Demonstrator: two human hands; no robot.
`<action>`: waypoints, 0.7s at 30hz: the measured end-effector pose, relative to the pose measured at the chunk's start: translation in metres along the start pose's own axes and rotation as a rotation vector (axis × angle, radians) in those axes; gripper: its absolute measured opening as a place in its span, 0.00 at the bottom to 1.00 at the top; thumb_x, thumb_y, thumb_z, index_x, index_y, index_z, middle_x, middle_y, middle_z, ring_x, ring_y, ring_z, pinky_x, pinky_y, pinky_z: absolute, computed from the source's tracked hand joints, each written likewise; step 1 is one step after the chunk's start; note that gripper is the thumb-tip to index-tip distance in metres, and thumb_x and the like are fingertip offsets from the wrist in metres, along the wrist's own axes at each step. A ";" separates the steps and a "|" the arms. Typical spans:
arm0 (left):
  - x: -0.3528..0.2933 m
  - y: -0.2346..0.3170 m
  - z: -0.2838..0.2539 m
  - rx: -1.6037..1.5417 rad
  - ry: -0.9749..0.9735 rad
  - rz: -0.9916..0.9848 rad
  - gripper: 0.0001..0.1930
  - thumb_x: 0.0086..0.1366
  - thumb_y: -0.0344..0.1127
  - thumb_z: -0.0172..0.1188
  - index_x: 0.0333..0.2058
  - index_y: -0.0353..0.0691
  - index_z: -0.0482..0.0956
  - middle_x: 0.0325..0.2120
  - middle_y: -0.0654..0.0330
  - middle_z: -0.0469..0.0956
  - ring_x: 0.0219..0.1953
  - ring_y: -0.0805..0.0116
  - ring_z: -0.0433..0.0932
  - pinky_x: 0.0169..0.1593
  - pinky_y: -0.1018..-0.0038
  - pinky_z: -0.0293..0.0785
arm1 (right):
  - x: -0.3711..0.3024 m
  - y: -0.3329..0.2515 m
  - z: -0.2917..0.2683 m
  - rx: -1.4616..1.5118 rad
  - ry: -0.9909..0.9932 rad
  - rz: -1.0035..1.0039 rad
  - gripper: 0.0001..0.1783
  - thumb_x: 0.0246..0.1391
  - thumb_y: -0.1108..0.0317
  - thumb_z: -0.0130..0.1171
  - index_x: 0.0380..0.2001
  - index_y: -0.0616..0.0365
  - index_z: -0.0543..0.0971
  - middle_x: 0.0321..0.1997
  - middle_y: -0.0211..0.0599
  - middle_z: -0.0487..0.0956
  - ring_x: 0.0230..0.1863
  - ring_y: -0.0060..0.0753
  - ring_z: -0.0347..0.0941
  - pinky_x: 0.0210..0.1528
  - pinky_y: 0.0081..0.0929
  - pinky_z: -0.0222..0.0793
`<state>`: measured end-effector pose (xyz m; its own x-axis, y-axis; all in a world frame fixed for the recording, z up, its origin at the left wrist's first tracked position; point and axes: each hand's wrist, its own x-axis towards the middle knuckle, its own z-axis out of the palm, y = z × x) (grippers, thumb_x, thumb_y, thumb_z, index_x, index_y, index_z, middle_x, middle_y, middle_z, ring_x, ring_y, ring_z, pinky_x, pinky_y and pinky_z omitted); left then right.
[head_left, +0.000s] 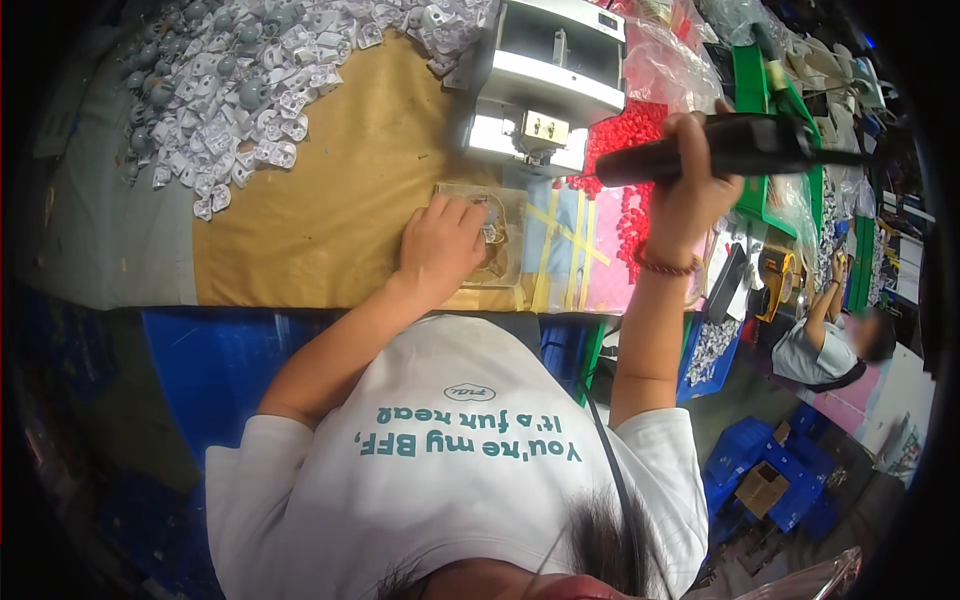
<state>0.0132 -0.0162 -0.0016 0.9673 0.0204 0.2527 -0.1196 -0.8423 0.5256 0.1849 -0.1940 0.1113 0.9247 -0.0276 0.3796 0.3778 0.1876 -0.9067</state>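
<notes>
On the brown work surface (330,200), just below the white machine (545,80), the fingers of the left hand (440,245) lie curled and close together, their tips pressing down on a small pale part (491,232) seated in a clear plastic fixture (505,240). The part is mostly hidden by the fingers, so its shape is hard to make out; it looks like one of the little white moulded pieces heaped at the far left of the bench (270,90). Such a piece is likely light, stiff and a bit slick, so pinning it from above by its flat top, as the fingertips do here, seems the steadiest hold, while its edges would suit a pinch for lifting.

The right hand (695,190) is raised above the bench, fingers wrapped tight round the handle of a black power tool (720,150), which lies nearly level with its thin end pointing toward the machine. A beaded bracelet (665,265) circles that wrist. The tool appears rigid and heavier than anything else in hand, and the full fist round its thick middle fits it.

Beside the fixture sit strips of yellow tape (570,240) on a pinkish mat and a bag of small red parts (630,160). Blue crates (770,480) stand on the floor, and another person (825,345) sits at the right.
</notes>
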 end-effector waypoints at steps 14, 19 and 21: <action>0.000 -0.002 0.000 -0.053 0.020 -0.012 0.15 0.50 0.32 0.63 0.40 0.44 0.78 0.35 0.59 0.76 0.44 0.57 0.74 0.42 0.61 0.72 | 0.017 0.016 0.071 -0.022 -0.327 -0.044 0.14 0.49 0.81 0.66 0.40 0.64 0.75 0.28 0.33 0.79 0.26 0.24 0.77 0.29 0.23 0.74; -0.002 -0.002 0.001 -0.048 0.011 -0.028 0.17 0.50 0.33 0.64 0.42 0.44 0.78 0.36 0.58 0.76 0.44 0.57 0.74 0.43 0.62 0.73 | -0.017 0.005 0.070 0.023 -0.317 0.177 0.14 0.46 0.79 0.68 0.37 0.63 0.76 0.30 0.30 0.81 0.29 0.22 0.78 0.32 0.21 0.76; -0.001 -0.002 -0.002 -0.050 -0.014 -0.028 0.20 0.49 0.32 0.67 0.44 0.44 0.78 0.36 0.58 0.75 0.44 0.56 0.74 0.45 0.61 0.74 | -0.040 -0.009 0.067 0.127 -0.317 0.271 0.14 0.46 0.82 0.66 0.36 0.64 0.75 0.30 0.30 0.80 0.31 0.22 0.77 0.36 0.22 0.76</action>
<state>0.0115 -0.0135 -0.0009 0.9734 0.0362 0.2260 -0.1027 -0.8134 0.5726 0.1414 -0.1285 0.1162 0.9225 0.3382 0.1864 0.0960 0.2666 -0.9590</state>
